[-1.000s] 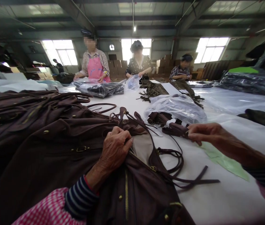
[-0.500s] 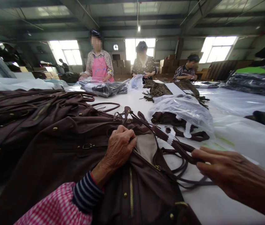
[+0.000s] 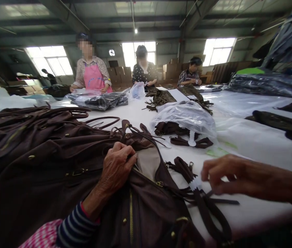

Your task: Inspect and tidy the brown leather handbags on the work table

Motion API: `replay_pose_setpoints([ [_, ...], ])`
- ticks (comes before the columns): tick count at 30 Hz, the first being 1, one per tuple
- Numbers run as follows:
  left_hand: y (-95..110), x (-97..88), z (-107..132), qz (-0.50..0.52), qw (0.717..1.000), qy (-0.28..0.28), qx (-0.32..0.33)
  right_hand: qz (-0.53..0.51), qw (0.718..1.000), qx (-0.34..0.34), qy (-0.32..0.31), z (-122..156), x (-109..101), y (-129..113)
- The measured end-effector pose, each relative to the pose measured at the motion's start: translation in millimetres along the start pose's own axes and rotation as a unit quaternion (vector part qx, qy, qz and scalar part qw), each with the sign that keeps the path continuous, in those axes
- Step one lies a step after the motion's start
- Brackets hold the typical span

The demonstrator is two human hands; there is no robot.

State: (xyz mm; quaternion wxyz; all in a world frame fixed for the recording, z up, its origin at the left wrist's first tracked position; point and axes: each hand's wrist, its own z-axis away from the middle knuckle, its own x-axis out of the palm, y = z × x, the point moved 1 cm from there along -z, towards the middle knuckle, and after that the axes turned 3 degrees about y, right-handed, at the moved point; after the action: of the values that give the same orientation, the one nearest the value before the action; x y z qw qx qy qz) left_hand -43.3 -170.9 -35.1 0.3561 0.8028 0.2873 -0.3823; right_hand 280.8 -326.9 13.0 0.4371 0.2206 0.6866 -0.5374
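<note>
A dark brown leather bag (image 3: 58,179) lies in front of me with its zip opening (image 3: 148,162) spread and a pale lining showing. My left hand (image 3: 117,167) is closed on the edge of that opening. My right hand (image 3: 225,174) hovers to the right, fingers curled in a pinch on a bundled brown shoulder strap (image 3: 202,203) with a white tie, which lies on the white table (image 3: 259,144) beside the bag.
Several more brown bags are piled at the left (image 3: 19,127). A clear plastic bag (image 3: 184,117) with more straps lies behind. Three people (image 3: 91,74) work at the far side among wrapped bags (image 3: 101,100). Dark wrapped goods (image 3: 264,84) sit at the right.
My right hand took a strap from beside the plastic bag and drew it back toward me, next to the open bag. My left hand kept its hold on the opening.
</note>
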Motion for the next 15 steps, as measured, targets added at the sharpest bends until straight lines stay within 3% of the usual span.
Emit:
replay_pose_setpoints([
  [1, 0, -0.3, 0, -0.002, 1.0, -0.001, -0.003, -0.004, 1.0, 0.007, -0.012, -12, -1, 5],
  [3, -1, -0.5, -2, -0.003, 1.0, -0.005, -0.008, 0.081, 0.996, 0.04, 0.026, -28, 1, 21],
  [5, -2, -0.4, -3, 0.0, 1.0, -0.01, -0.012, 0.188, 0.978, 0.068, 0.065, -32, 7, 38],
  [7, -3, -0.1, -4, 0.001, 1.0, -0.014, -0.012, 0.235, 0.967, 0.081, 0.049, -27, 16, 49],
  [11, -4, 0.0, -4, 0.001, 1.0, -0.013, -0.016, 0.194, 0.976, 0.098, -0.002, -14, 28, 51],
  [15, -5, 0.5, -4, 0.002, 1.0, -0.01, -0.02, 0.157, 0.979, 0.133, 0.014, -10, 32, 49],
])
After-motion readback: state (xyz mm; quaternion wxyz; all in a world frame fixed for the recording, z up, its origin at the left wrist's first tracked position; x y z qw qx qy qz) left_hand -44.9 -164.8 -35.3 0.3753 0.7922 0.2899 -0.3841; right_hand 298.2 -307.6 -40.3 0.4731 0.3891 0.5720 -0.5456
